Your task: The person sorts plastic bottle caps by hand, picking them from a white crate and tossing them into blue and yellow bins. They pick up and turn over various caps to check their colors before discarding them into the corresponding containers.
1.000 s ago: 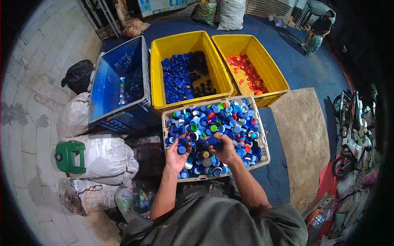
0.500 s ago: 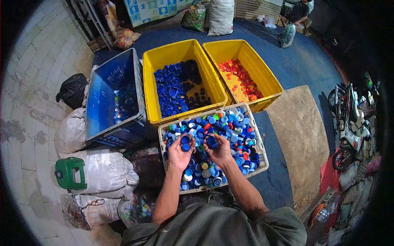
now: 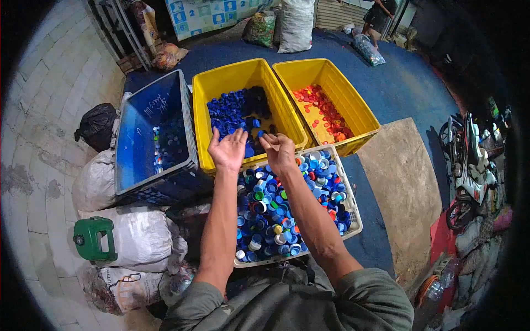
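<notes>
My left hand point(image 3: 228, 150) is over the near edge of the middle yellow bin point(image 3: 221, 70), palm up with fingers spread, holding nothing. Beside it, my right hand point(image 3: 279, 150) has its fingers apart, tilted toward the same bin. Just beyond the fingertips, loose blue bottle caps point(image 3: 255, 122) appear to be dropping into the bin. Dark blue caps point(image 3: 225, 107) cover much of its floor. Under my forearms sits a white crate point(image 3: 354, 212) full of mixed caps, mostly blue, with some white, green and red ones.
A second yellow bin point(image 3: 353, 91) on the right holds red caps point(image 3: 326, 113). At left stands a blue bin point(image 3: 130, 149) with a few caps. White sacks point(image 3: 141, 231) and a green plastic piece point(image 3: 88, 240) lie lower left. Another person point(image 3: 380, 16) stands at the back.
Both hands have moved forward from the white crate to the middle yellow bin, and the blue caps have left them. The person at the back has risen; the bag there now lies down.
</notes>
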